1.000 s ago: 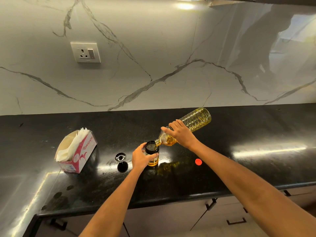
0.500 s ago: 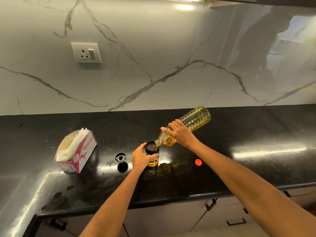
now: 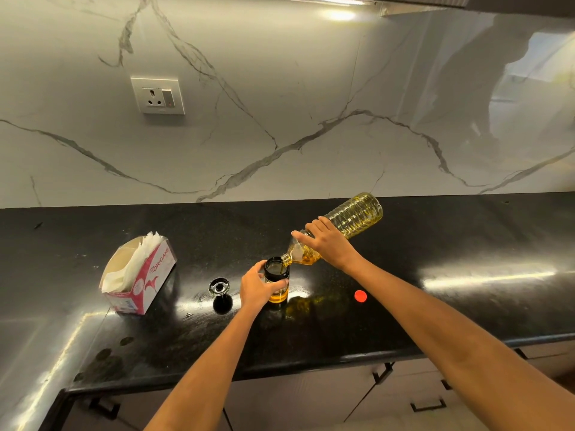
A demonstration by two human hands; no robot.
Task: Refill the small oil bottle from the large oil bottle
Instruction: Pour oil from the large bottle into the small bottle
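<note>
Pouring was mid-way: big bottle [image 3: 351, 223] tipped, neck at small bottle [image 3: 276, 283] mouth, oil only low in the small one.
Right hand [image 3: 326, 244] was wrapped round the big bottle's shoulder; left hand [image 3: 258, 286] gripped the small bottle upright on the counter [image 3: 466, 244], big bottle at its 2 o'clock. Red cap [image 3: 360, 295] lay at 3 o'clock, black lid [image 3: 219, 287] at 9. Left to do, likely: top up, recap both.

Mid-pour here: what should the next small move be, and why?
Probably keep the large oil bottle tilted and pouring: its mouth sits over the small oil bottle, which shows oil only near its base, while the left hand steadies it.
</note>
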